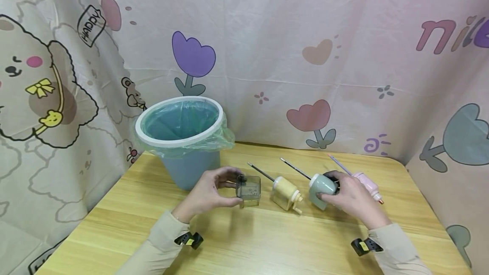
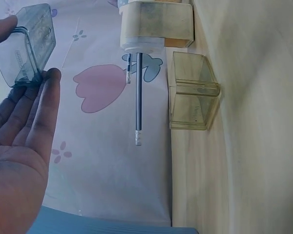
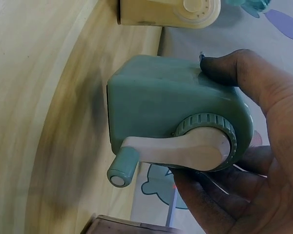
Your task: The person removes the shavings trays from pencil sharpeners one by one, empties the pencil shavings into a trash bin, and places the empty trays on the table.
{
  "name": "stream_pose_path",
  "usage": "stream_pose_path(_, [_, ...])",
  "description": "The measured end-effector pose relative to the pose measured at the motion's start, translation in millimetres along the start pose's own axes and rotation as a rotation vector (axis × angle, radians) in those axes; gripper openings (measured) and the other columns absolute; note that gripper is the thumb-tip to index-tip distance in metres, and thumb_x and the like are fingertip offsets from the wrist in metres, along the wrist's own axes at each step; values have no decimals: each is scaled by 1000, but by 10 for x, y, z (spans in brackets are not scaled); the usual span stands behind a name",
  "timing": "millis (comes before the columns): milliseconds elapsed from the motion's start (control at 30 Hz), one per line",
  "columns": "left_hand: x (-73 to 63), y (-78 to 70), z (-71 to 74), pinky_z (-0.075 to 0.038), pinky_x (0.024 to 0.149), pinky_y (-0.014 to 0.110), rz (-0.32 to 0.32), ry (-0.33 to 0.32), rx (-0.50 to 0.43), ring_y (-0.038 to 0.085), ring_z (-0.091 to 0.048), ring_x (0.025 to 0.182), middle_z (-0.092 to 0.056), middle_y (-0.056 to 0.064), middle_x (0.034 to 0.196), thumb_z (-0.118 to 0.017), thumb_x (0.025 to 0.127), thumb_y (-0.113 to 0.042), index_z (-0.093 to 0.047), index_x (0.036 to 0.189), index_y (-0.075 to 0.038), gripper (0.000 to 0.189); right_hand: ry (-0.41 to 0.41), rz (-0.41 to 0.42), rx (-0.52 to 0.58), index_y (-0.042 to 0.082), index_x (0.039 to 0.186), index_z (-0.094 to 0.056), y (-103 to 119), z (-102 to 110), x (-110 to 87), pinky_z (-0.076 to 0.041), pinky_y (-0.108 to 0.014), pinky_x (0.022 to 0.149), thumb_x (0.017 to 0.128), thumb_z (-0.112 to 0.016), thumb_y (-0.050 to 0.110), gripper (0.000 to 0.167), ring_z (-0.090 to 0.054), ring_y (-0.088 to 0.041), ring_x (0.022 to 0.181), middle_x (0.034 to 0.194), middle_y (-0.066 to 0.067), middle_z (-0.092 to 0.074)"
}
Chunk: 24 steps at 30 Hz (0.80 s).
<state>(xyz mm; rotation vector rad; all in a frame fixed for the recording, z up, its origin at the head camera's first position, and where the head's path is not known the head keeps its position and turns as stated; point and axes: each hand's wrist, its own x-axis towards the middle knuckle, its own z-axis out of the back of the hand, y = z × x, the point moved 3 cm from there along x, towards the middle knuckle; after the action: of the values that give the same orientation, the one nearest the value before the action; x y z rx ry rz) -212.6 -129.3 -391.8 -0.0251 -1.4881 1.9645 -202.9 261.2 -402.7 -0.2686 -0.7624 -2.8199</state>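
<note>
Tabletop [image 1: 275, 245]: left hand [image 1: 214, 188] pinches detached clear drawer [image 1: 250, 186]; right hand [image 1: 350, 194] grips green sharpener [image 3: 146, 102]; yellow drawer [image 2: 193, 105] between hands, unfitted.

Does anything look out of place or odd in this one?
Yes: a yellowish drawer sits loose on the table, apart from the yellow sharpener, while the left hand holds a second drawer. The right hand's fingers also look dark, perhaps smudged.

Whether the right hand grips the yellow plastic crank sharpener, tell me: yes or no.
No, the right hand grips the gray-green plastic crank sharpener, with the yellow sharpener untouched beside it.
</note>
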Motion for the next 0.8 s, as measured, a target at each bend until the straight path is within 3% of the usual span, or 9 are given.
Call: stream_pose_path(800, [-10,21,31,-64,99,31,31,0,18,15,-76,109,-76,16,124,-93,77,-1,-68,131,-3,60,-19,22,-21,1,121,-73,0,-98,1,-57,-35,75,76,-94,37,62,-68,-19,87,105,-11,-78])
